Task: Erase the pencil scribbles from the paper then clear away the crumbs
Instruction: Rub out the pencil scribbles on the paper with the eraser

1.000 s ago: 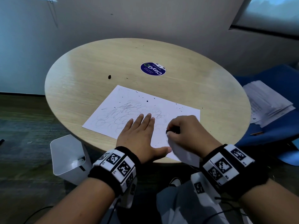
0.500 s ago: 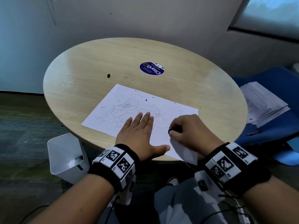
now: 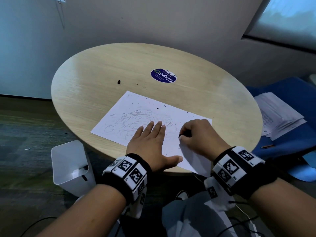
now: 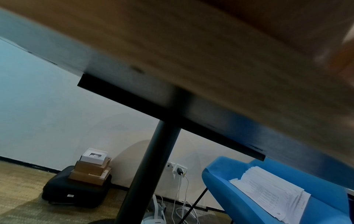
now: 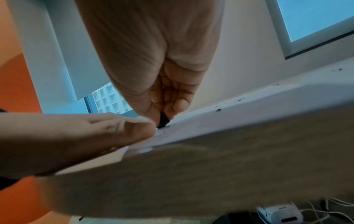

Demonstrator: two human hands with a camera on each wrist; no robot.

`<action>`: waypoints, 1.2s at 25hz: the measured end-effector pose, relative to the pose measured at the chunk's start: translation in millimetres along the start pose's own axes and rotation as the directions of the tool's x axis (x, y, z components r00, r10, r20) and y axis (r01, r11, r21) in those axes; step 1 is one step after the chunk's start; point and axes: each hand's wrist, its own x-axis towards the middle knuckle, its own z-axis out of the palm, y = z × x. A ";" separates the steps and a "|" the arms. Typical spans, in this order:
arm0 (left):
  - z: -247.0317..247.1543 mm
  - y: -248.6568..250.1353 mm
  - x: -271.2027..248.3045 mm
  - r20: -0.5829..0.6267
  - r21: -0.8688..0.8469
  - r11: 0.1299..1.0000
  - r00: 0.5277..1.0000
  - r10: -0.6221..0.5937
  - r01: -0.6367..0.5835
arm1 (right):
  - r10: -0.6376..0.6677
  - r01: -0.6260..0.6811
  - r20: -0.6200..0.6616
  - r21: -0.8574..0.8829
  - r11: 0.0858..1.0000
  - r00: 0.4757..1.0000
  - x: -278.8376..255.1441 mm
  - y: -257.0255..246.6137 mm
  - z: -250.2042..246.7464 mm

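The round wooden table (image 3: 95, 86) fills the middle of the frame, with the scribbled paper (image 3: 136, 113) lying just below center, near the table's lower edge. The left hand (image 3: 150, 142) lies flat on the sheet, fingers straight. Just right of it, the right hand (image 3: 200, 135) has curled fingers pinching a small black eraser (image 5: 163, 121) against the paper, black crumbs (image 3: 157, 108) dotting the sheet's upper part.

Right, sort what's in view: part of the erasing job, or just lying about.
Job: paper, pencil scribbles, black eraser pinched in the right hand, left hand flat on the paper, crumbs.
Lying about: round sticker, white bin, paper stack on the blue seat.
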 end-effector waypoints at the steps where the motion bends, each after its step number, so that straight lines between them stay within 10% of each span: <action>1: 0.2 0.1 0.0 -0.007 -0.001 1.000 1.000 0.000 0.000 | -0.050 0.050 0.038 0.004 0.999 0.998 -3.9 -7.0 4.6; 30: 1.3 -0.4 1.1 0.009 -0.006 1.000 1.000 -0.005 0.005 | -0.089 0.088 0.105 0.011 0.996 0.990 -2.9 -2.3 0.8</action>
